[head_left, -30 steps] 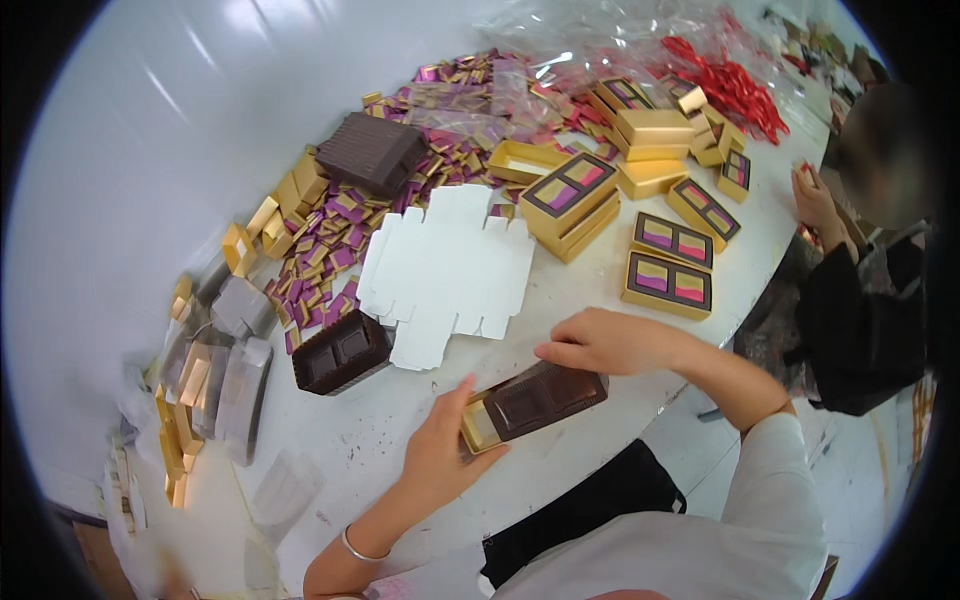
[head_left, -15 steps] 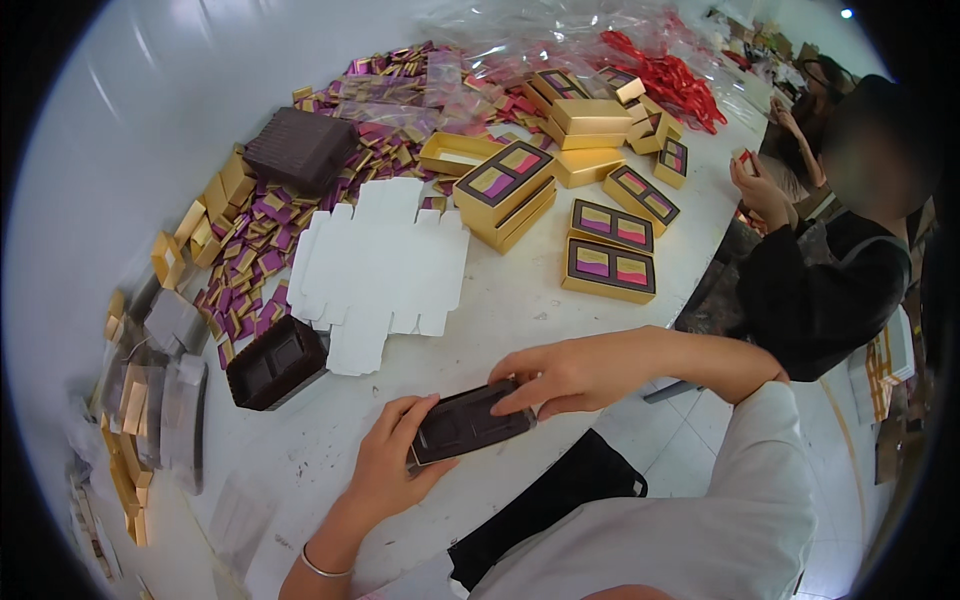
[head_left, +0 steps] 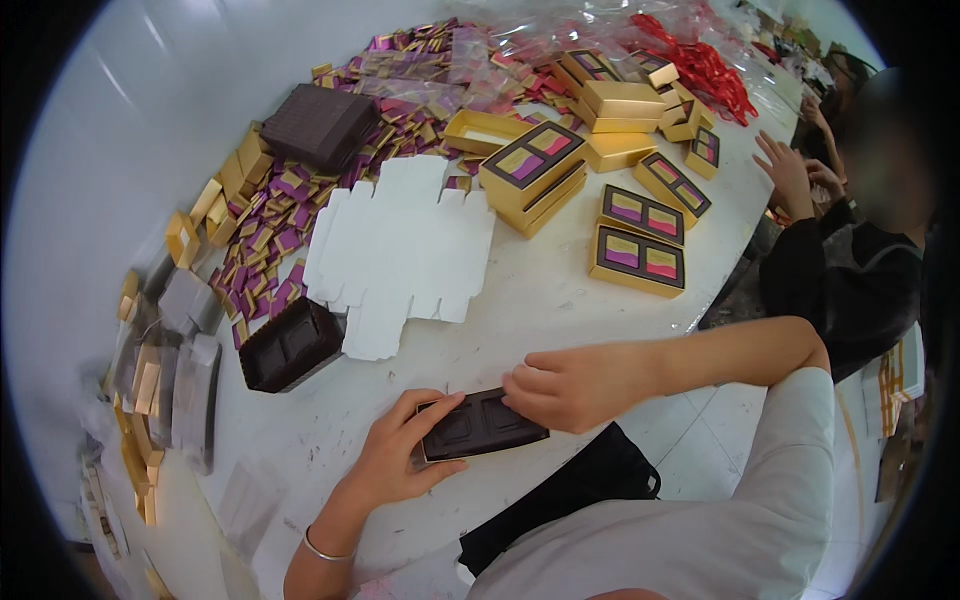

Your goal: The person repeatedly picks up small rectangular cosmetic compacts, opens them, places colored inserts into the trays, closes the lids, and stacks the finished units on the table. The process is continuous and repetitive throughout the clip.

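My left hand (head_left: 392, 448) grips the left end of a small box with a dark brown two-hollow insert tray (head_left: 484, 424), thumb and fingers on opposite sides. A pale rim shows along the box's lower edge. My right hand (head_left: 558, 388) has its fingers curled together against the tray's upper right end; its fingertips are partly hidden. Both hollows I can see hold nothing. Up and to the left, a stack of dark trays (head_left: 290, 346) stands next to flat white die-cut cardboard blanks (head_left: 400, 245).
Gold boxes filled with purple and pink wrapped pieces (head_left: 638, 260) stand at the right. Beyond the blanks lies a heap of small wrapped pieces (head_left: 275, 235), with more dark trays (head_left: 320, 128). Red ribbon (head_left: 700, 65) lies far back. A co-worker's hand (head_left: 785, 172) is raised across the table.
My right hand's fingers have gone from spread over the tray to curled at its end. The view has shifted slightly. The co-worker's hands have moved apart.
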A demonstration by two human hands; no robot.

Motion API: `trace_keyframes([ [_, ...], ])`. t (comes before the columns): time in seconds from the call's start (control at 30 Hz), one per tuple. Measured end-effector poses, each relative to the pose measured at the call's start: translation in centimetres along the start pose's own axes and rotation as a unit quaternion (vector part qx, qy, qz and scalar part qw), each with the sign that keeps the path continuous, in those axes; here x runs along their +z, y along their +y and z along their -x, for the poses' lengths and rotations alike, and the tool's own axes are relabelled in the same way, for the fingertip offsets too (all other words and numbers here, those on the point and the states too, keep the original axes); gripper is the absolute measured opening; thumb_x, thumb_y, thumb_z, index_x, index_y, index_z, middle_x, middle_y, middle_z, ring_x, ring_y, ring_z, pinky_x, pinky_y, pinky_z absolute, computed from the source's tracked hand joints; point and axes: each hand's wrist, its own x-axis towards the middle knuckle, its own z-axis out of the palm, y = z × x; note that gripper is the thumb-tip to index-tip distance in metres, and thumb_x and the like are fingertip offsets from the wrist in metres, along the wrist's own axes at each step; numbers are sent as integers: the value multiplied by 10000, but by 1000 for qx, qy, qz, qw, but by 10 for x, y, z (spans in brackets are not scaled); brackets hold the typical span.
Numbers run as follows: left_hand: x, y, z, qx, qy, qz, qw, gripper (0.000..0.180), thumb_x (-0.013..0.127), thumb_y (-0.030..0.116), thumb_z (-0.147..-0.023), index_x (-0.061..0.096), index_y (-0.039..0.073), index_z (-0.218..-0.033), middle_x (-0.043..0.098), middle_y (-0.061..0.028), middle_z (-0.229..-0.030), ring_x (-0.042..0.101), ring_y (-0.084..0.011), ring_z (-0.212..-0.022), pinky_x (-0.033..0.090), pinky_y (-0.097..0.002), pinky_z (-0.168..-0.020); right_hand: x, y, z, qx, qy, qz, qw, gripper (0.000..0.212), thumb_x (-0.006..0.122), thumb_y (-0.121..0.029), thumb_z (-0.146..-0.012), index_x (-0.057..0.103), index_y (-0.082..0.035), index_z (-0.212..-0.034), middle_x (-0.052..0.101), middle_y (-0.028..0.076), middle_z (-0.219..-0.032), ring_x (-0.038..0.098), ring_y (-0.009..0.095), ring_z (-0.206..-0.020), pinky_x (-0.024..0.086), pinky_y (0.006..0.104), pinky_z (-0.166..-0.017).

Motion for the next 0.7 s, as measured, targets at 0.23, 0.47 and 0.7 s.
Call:
trace_keyframes([
  [0.23, 10, 0, 1, 31, 30, -94, 995, 710, 792, 239, -664, 506, 68, -1291, 532, -115, -1061, 576, -274, -855, 487, -340, -734, 9, -39, 2, 149, 7, -220, 964, 732, 414, -544, -898, 424, 78, -1283, 325, 219, -1430, 281, 303, -1355, 209, 508, -1089],
  [0.47, 24, -2, 2, 2, 113, -180, 977, 784, 785, 320, -660, 460, 43, -1317, 543, -112, -1062, 572, -255, -835, 468, -341, -703, -11, -5, -1, 172, 107, -147, 968, 559, 567, -357, -838, 521, 71, -1194, 462, 227, -1314, 456, 327, -1226, 332, 515, -1019],
  [0.7, 21, -3, 1, -56, 143, -201, 968, 765, 758, 345, -689, 446, 12, -1303, 521, -136, -1156, 537, -278, -938, 409, -355, -759, -12, 172, -59, 400, 12, -3, 917, 165, 572, -144, -855, 593, -10, -949, 616, 152, -976, 604, 335, -891, 491, 437, -719],
])
